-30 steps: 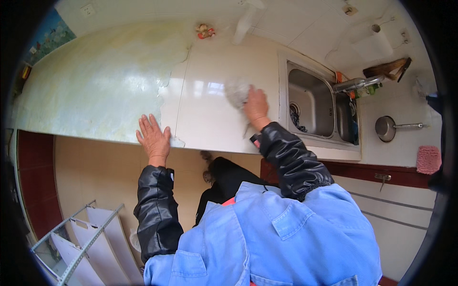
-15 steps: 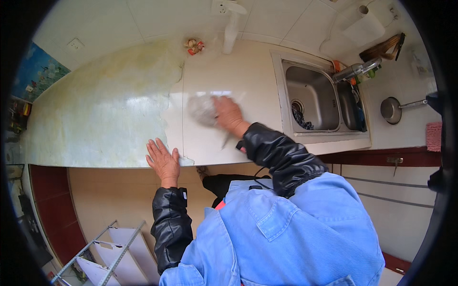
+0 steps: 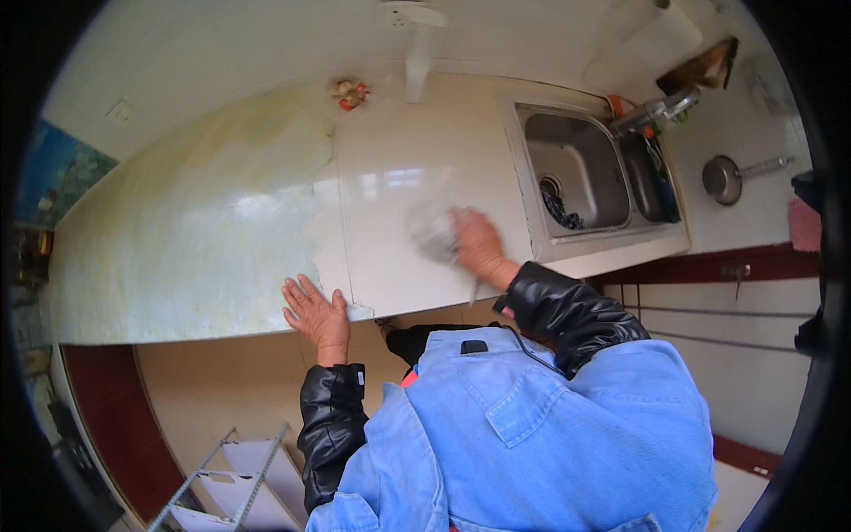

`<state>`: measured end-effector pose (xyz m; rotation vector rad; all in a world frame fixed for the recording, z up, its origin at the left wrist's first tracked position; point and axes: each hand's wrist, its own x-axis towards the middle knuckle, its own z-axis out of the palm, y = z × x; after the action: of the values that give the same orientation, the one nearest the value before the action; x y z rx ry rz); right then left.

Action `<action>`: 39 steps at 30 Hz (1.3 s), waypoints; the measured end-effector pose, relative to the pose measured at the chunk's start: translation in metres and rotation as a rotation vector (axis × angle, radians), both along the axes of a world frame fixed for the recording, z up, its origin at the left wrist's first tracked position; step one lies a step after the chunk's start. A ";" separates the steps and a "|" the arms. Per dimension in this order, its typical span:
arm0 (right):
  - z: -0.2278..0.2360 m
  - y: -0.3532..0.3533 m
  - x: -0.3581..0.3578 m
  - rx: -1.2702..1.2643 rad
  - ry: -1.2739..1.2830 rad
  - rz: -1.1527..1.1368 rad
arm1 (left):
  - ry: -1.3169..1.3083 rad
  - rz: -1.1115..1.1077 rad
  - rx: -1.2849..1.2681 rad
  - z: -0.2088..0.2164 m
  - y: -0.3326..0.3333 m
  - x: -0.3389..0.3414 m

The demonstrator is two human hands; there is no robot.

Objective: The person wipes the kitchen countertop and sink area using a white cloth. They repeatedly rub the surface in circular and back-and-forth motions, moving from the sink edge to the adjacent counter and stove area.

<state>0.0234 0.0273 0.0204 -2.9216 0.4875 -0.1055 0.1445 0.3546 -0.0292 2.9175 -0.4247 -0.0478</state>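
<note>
My right hand (image 3: 481,244) grips a greyish cloth (image 3: 433,232) against the white part of the countertop (image 3: 403,142); motion blurs the cloth. To the left, my left hand (image 3: 321,324) lies flat with fingers spread at the counter's front edge, holding nothing. It rests on the end of a pale green-yellow, marbled covering (image 3: 195,239), whose ragged edge runs beside the white surface.
Right of the cloth is a steel sink (image 3: 576,160) with dark cloth inside and a faucet (image 3: 656,111). A small pot (image 3: 722,180) stands farther right. A small red-and-tan bundle (image 3: 349,93) lies by the wall. A metal rack (image 3: 239,479) stands at lower left.
My right hand and the cloth have moved right and nearer to me across the white surface. My left hand stays flat at the front edge. The whole view has tilted slightly.
</note>
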 end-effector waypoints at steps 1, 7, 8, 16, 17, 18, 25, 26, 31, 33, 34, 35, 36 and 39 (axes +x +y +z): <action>0.002 0.027 0.000 0.101 -0.017 0.063 | -0.009 -0.005 -0.003 0.000 0.000 0.000; 0.009 0.048 -0.015 0.184 -0.086 0.383 | 0.028 -0.032 -0.037 -0.002 -0.002 -0.001; 0.007 0.034 -0.026 0.170 -0.019 0.340 | 0.034 -0.050 -0.057 -0.003 0.001 0.000; -0.017 -0.070 -0.153 -0.042 -0.076 -0.265 | -0.223 0.082 -0.043 -0.046 0.042 0.026; -0.019 -0.069 -0.159 -0.015 -0.034 -0.293 | -0.236 0.118 -0.027 -0.052 0.050 0.029; -0.019 -0.065 -0.160 0.005 -0.081 -0.134 | -0.243 0.154 -0.003 -0.053 0.054 0.031; -0.012 -0.032 -0.122 0.151 0.002 0.483 | -0.236 0.279 0.106 -0.039 0.060 0.030; -0.016 -0.038 -0.110 0.138 -0.041 0.507 | -0.228 0.291 0.100 -0.037 0.059 0.027; -0.031 -0.090 -0.046 0.067 -0.166 -0.252 | -0.242 0.288 0.064 -0.034 0.056 0.022; -0.026 -0.096 -0.018 0.046 -0.082 -0.471 | -0.252 0.291 0.059 -0.034 0.054 0.021; -0.026 -0.085 -0.005 0.043 -0.080 -0.422 | -0.249 0.298 0.055 -0.033 0.053 0.020; -0.026 -0.071 0.007 0.031 -0.094 -0.363 | -0.253 0.299 0.050 -0.034 0.053 0.020; -0.022 -0.056 0.019 0.021 -0.111 -0.307 | -0.274 0.292 0.044 -0.031 0.051 0.020; -0.021 0.006 0.039 0.079 -0.121 0.133 | -0.252 0.299 0.025 -0.029 0.048 0.019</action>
<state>0.0628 0.0332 -0.0010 -2.8392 0.2708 -0.2382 0.1635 0.4023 -0.0584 2.9862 -0.0179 0.3612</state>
